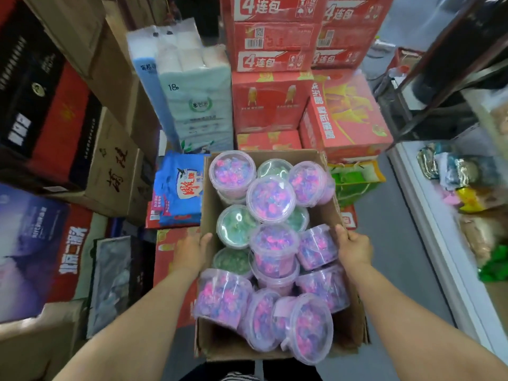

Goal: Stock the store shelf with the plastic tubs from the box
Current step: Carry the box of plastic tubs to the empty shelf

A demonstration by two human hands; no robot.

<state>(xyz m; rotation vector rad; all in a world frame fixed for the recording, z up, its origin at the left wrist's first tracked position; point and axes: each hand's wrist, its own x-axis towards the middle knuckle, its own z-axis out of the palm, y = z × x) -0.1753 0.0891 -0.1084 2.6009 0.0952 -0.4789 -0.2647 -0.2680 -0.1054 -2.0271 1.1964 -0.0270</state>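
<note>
- Hands in the head view: both are clasped on the rim of an open cardboard box (220, 343), one on each side, with the forearms stretched forward from the lower edge.
- Left hand (192, 251): the left wall of the box is gripped. The thumb is laid over the rim towards the inside, and the other fingers are hidden behind the wall.
- Right hand (354, 248): the right wall is gripped in the same way, with the thumb hooked over the top edge.
- Plastic tubs (270, 199): all are seen inside the box, piled loosely in more than one layer. Clear lids are fitted, and pink, purple and blue pieces are visible through them.
- Green-filled tubs (236, 225) are lodged lower in the pile, partly covered by the purple ones.
- At the near end, several tubs are lying on their sides, among them a tilted tub (310, 328) whose lid is turned towards the camera.
- Beyond the far end of the box, red cartons (275, 105) are stacked, with a wrapped tissue pack (198, 105) just beside them on the left.
- Blue packets (178, 188) are seen just left of the box, and brown cartons (115, 171) are piled further left.
- A white-edged case (428, 204) holding bagged goods runs along the right, with grey floor (390, 229) between it and the box.
</note>
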